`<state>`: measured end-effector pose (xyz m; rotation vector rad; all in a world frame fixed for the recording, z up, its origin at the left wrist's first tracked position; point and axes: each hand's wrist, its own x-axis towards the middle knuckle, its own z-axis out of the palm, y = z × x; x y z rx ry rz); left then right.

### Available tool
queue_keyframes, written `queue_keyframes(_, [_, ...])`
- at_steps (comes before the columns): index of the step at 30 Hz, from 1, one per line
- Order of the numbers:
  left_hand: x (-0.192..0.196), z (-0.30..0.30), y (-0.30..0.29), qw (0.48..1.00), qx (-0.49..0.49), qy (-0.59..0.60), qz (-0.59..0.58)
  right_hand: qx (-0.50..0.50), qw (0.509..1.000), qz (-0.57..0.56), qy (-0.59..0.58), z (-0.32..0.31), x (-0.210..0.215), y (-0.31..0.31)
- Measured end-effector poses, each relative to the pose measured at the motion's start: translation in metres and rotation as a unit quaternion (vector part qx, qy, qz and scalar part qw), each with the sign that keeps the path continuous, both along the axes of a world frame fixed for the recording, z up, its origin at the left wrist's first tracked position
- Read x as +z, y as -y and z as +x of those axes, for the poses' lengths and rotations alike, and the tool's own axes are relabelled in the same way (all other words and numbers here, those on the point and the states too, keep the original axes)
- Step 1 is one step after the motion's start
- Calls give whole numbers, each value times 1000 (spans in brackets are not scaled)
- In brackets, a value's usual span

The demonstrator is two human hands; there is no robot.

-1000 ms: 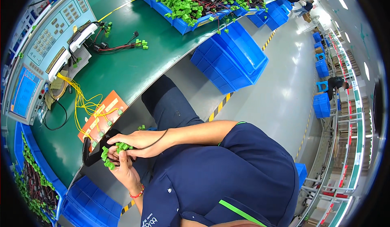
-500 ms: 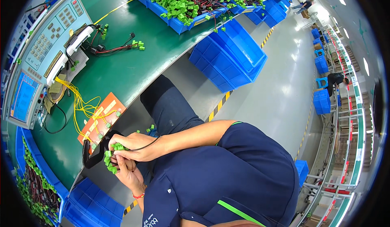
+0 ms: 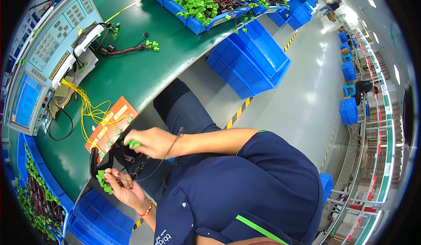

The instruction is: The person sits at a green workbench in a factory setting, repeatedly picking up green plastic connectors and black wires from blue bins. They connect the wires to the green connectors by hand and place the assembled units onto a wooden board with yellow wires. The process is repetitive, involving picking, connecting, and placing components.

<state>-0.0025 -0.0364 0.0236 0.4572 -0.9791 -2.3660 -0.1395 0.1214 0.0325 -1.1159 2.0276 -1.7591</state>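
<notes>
The half-curled left hand [image 3: 127,193] is holding plugs [image 3: 103,181] while, farther right, the nearly closed right hand [image 3: 155,142] is gripping a green connector [image 3: 133,143].

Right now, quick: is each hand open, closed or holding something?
Left hand: closed, holding a bunch of green connectors.
Right hand: slightly blurred, fingers closed around a green connector.
</notes>
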Motion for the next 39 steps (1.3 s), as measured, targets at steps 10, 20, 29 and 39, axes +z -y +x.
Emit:
queue_keyframes(10, [-9,-4,0,998,-40,46,-22,140,774,-128,604,-25,8,-20])
queue_keyframes(20, [-4,-15,2,989,-3,140,-51,231,800,-137,536,-13,8,-18])
queue_keyframes(29, [-11,-19,5,985,27,153,-73,116,914,-15,389,5,-4,24])
queue_keyframes(39, [-9,-20,3,973,63,181,-128,63,938,3,341,6,-12,46])
